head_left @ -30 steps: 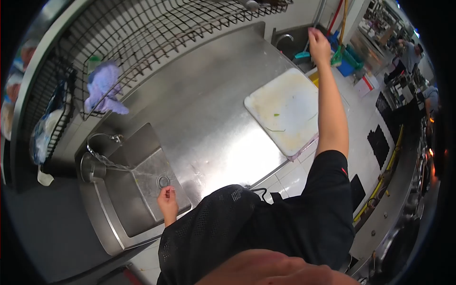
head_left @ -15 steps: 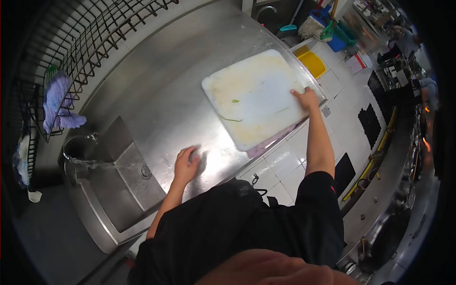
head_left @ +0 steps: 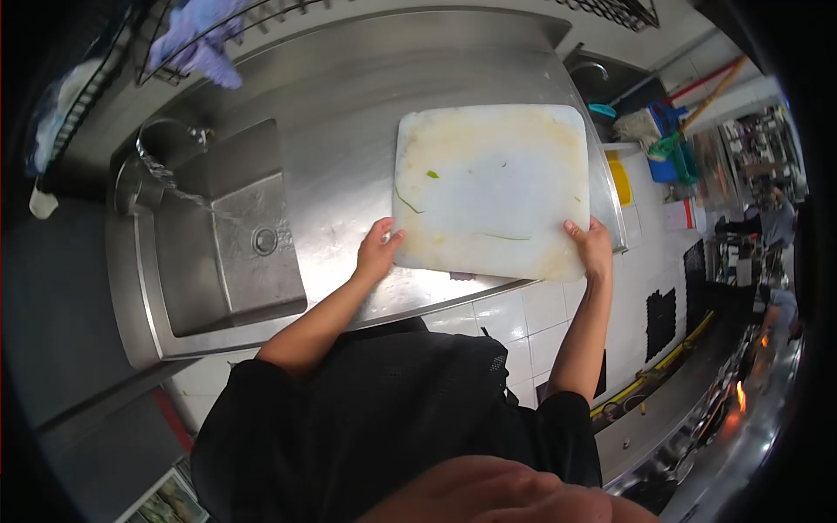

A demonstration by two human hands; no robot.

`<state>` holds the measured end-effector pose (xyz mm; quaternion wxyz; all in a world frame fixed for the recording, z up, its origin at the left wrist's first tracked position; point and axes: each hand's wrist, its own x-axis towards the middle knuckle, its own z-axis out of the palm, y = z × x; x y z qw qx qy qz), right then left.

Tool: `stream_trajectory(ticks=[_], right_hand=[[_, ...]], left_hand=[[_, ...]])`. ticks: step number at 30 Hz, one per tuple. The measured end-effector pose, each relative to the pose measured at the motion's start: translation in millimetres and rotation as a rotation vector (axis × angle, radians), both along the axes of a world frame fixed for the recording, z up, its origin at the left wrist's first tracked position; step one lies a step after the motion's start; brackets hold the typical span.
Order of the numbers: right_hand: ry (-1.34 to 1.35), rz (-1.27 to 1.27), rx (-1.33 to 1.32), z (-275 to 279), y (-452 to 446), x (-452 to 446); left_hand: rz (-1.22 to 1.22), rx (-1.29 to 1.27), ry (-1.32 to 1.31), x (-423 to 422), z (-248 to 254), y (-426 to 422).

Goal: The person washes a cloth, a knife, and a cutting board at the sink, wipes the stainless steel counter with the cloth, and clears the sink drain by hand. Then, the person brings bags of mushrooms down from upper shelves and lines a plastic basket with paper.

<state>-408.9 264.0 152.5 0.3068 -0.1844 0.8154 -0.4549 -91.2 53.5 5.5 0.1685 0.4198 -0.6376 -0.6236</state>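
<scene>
A large white cutting board (head_left: 493,192) with yellowish stains lies over the steel counter, its near right corner reaching past the front edge. Several green scraps (head_left: 432,174) stick to its face. My left hand (head_left: 378,251) grips the near left corner, thumb on top. On the near right corner, my right hand (head_left: 594,247) holds the edge with the thumb above and the fingers underneath. A bit of purplish cloth (head_left: 462,276) peeks out below the board's near edge.
Water runs from a curved faucet (head_left: 166,126) into the steel sink (head_left: 248,253) on the left. A wire rack (head_left: 270,16) with a purple cloth (head_left: 199,39) hangs at the back. Mops and buckets (head_left: 667,161) stand at right; flames (head_left: 741,398) burn on the stove side.
My left hand has moved from above the counter to the board's left corner. The board has turned and sits squarer to me. The view has swung, showing more of the sink.
</scene>
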Motion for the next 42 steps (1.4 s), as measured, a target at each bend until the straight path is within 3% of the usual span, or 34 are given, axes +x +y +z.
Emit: stream_trajectory(ticks=[2, 4, 5, 6, 8, 9, 12, 14, 16, 18, 20, 23, 26, 28, 29, 30, 32, 33, 35, 36, 39, 42], right_hand=[[0.022, 0.029, -0.064, 0.4, -14.3, 27.9], [-0.036, 0.045, -0.187, -24.9, -30.8, 62.9], [-0.154, 0.057, -0.229, -41.8, -42.8, 83.6], [-0.278, 0.067, -0.265, -55.6, -54.9, 107.2], [-0.420, 0.065, -0.296, -68.2, -89.7, 166.4], [-0.431, 0.108, -0.289, -72.6, -111.3, 194.5], [-0.676, 0.202, -0.405, -73.3, -168.5, 269.6], [-0.690, 0.325, -0.388, -57.9, -223.1, 317.3], [-0.378, 0.524, -0.320, -83.8, -275.4, 365.1], [-0.078, 0.715, -0.216, -93.2, -333.6, 410.5], [0.319, 0.884, 0.053, -89.2, -399.3, 447.6], [0.335, 0.983, 0.039, -127.9, -474.9, 467.9], [0.230, 1.023, 0.095, -151.4, -507.4, 477.6], [0.472, 1.162, 0.267, -164.2, -519.9, 484.8], [0.432, 1.297, 0.402, -167.4, -532.1, 481.2], [0.439, 1.301, 0.410, -164.4, -537.8, 481.7], [0.179, 1.090, 0.459, -159.2, -540.6, 476.8], [0.188, 1.090, 0.477, -153.2, -540.3, 477.6], [-0.123, 1.183, 0.363, -133.8, -542.2, 481.0], [-0.116, 1.177, 0.376, -128.0, -538.2, 483.1], [-0.446, 0.986, 0.427, -122.6, -522.8, 487.4], [-0.479, 0.790, 0.441, -127.8, -518.2, 500.5]], left_hand=[[0.111, 0.153, 0.111, 20.9, 1.5, -6.9], [0.195, -0.359, -0.196, 55.6, 14.1, -8.9], [0.248, -0.589, -0.207, 73.9, 10.0, -13.2], [0.290, -0.581, -0.227, 92.4, 16.1, -20.4], [0.453, -0.476, -0.531, 129.6, 33.9, -51.7], [0.494, -0.468, -0.546, 155.3, 25.6, -72.7], [0.662, -0.312, -0.520, 237.0, -21.7, -122.8], [0.831, 0.203, -0.177, 282.2, -46.8, -151.8], [0.735, 0.295, 0.239, 273.0, -65.4, -163.0], [0.523, -0.089, 0.089, 247.2, -65.4, -166.0], [0.721, -0.197, 0.096, 225.9, -87.5, -180.7], [0.633, 0.050, 0.304, 267.2, -33.7, -203.9], [0.570, 0.066, 0.274, 288.4, -44.8, -221.3], [0.534, 0.135, 0.282, 298.1, -47.9, -223.3], [0.486, 0.104, 0.301, 297.4, -49.5, -221.7], [0.438, 0.071, 0.319, 295.8, -54.3, -224.6], [0.426, -0.024, 0.363, 287.2, -70.1, -234.3], [0.460, -0.069, 0.344, 286.6, -59.8, -237.3], [0.497, -0.109, 0.337, 289.1, -40.2, -249.8], [0.521, -0.177, 0.252, 290.6, -31.8, -257.2], [0.557, -0.297, 0.155, 290.9, -29.2, -268.1], [0.567, -0.375, 0.117, 289.0, -40.2, -267.6]])
